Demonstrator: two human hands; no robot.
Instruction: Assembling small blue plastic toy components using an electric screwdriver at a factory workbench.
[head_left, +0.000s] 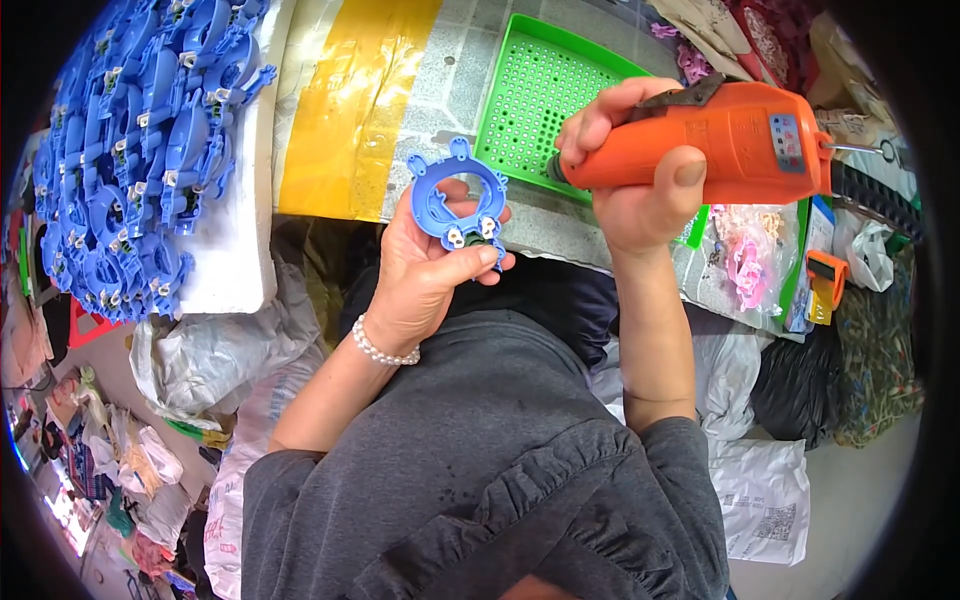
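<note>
My left hand (425, 262), with a beaded bracelet at its wrist, grips a blue ring-shaped plastic part (422, 190) by its lower edge. The part has small tabs around its rim and white fittings near my thumb. Wrapped around the body of an orange electric screwdriver (720, 145) is my right hand (640, 180). The tool lies sideways, its black nose pointing left toward the blue part but apart from it. A coiled black cord runs from its back end. Beneath and behind the tool is a green perforated tray (497, 120).
At the left, many similar blue parts (165, 150) are stacked on a white foam board (240, 255). Yellow tape (345, 100) crosses the table covering. To the right lies a clear bag of pink pieces (745, 260) beside an orange-handled tool (826, 275). Several sacks (225, 360) stand below the table.
</note>
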